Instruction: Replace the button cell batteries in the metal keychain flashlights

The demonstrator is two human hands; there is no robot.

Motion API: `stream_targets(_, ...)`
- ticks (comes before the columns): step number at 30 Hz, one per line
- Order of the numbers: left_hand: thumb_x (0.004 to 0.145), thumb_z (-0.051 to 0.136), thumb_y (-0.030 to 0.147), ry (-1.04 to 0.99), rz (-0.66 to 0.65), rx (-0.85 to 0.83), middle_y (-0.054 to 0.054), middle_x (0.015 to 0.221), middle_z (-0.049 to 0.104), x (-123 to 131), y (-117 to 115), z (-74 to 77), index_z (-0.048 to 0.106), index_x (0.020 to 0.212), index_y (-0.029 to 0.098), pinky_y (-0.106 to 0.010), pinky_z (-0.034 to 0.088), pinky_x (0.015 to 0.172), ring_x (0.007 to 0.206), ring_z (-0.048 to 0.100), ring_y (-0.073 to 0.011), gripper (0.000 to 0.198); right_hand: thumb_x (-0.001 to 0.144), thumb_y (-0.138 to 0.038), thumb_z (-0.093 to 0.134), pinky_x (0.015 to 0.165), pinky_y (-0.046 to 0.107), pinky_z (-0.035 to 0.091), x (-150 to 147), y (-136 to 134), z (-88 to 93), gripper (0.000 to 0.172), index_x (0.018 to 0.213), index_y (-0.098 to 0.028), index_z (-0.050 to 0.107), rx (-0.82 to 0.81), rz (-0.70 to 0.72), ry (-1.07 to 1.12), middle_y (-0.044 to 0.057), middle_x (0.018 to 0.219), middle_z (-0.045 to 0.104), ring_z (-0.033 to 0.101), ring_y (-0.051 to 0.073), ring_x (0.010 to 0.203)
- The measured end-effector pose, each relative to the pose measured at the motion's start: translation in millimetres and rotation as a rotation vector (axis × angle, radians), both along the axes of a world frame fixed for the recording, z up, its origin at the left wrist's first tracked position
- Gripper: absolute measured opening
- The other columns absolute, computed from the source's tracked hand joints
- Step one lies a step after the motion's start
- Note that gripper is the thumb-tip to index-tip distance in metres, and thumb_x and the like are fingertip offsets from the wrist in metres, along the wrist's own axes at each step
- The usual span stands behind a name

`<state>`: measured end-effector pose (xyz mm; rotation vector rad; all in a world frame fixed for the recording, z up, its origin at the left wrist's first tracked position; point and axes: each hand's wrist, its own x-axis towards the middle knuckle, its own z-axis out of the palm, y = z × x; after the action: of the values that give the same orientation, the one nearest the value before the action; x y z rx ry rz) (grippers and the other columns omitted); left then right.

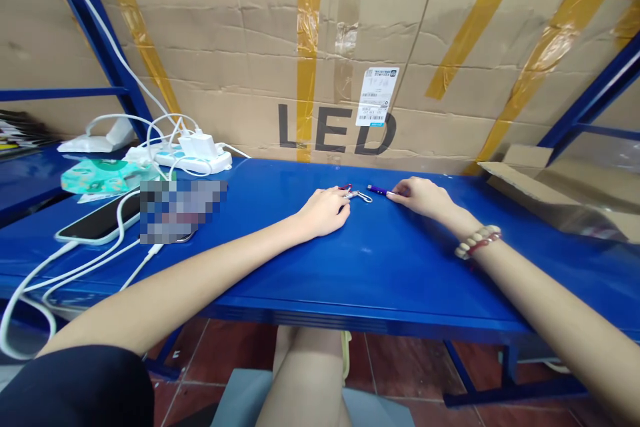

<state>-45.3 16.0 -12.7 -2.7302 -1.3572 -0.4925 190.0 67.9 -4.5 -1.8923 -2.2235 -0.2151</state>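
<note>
My left hand (326, 212) rests on the blue table with its fingers curled over a small silver snap-hook clip (361, 196), whose loop sticks out to the right of the fingertips. Just beyond those fingers lies a small red piece (345, 187), partly hidden by them. To the right, my right hand (423, 197) pinches a slim purple pen-like stick (380, 191) between thumb and fingers. The stick's metal-coloured tip points left toward the clip, a short gap away from it. A beaded bracelet (477, 241) is on my right wrist.
At the left are a phone (103, 217) with charging cables, a white power strip (193, 159) with plugs, and a green tissue pack (103, 175). A large taped carton (240, 53) stands behind the blue table (330, 273). An open cardboard box (560, 193) sits at the right.
</note>
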Motion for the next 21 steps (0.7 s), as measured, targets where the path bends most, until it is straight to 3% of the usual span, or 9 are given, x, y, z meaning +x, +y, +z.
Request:
stream_targets(6,0.088,0.036,0.02,-0.043,0.197,0.034,-0.013,0.111,0.066,-2.6,0.9,2.3,0.07,0.089,0.011,-0.04,0.046,0.09,0.107,0.058,-0.0276,0.035,0.085,-0.042,0.049,0.055,0.027,0.036,-4.3,-3.2,0.1,0.026,0.096,-0.021,0.061,0.078,0.026,0.127,0.005,0.085,0.069,0.062,0.021,0.078)
stream_targets(9,0.087,0.036,0.02,-0.068,0.273,0.035,-0.014,0.106,0.067,-8.3,5.5,1.7,0.069,0.09,0.01,-0.04,0.047,0.088,0.102,0.061,-0.0278,0.034,0.086,-0.041,0.047,0.055,0.026,0.036,-10.9,-5.3,1.2,0.026,0.098,-0.021,0.059,0.12,0.14,0.235,0.004,0.078,0.067,0.059,0.018,0.069)
stream_targets(12,0.089,0.036,0.025,-0.106,0.309,0.053,-0.016,0.113,0.064,-12.6,8.8,0.9,0.066,0.1,0.008,-0.043,0.042,0.093,0.11,0.056,-0.0297,0.035,0.087,-0.04,0.046,0.059,0.027,0.039,-21.6,-10.8,2.8,0.026,0.096,-0.021,0.06,0.116,0.333,0.318,0.004,0.079,0.066,0.057,0.017,0.067)
stream_targets(16,0.094,0.032,0.039,-0.153,0.21,0.095,-0.011,0.126,0.055,-9.1,5.0,1.5,0.051,0.124,0.014,-0.04,0.034,0.1,0.118,0.048,-0.0248,0.044,0.088,-0.04,0.045,0.061,0.026,0.042,-40.5,-24.4,3.7,0.025,0.098,-0.02,0.058,0.058,0.563,0.431,0.002,0.075,0.063,0.055,0.013,0.061)
stream_targets(18,0.092,0.035,0.046,-0.145,0.1,0.099,-0.007,0.118,0.058,-5.4,2.2,1.4,0.055,0.118,0.018,-0.038,0.036,0.097,0.11,0.052,-0.0228,0.043,0.089,-0.04,0.044,0.058,0.025,0.042,-49.7,-31.7,3.8,0.026,0.099,-0.019,0.057,-0.003,0.621,0.527,0.0,0.07,0.06,0.053,0.011,0.055)
stream_targets(21,0.09,0.043,0.043,-0.21,-0.016,0.093,-0.008,0.098,0.061,-2.9,3.5,-0.6,0.064,0.091,0.016,-0.041,0.038,0.091,0.097,0.054,-0.024,0.034,0.087,-0.043,0.045,0.051,0.023,0.042,-58.8,-38.4,4.0,0.031,0.098,-0.017,0.057,-0.123,0.69,0.707,-0.001,0.067,0.057,0.05,0.009,0.05)
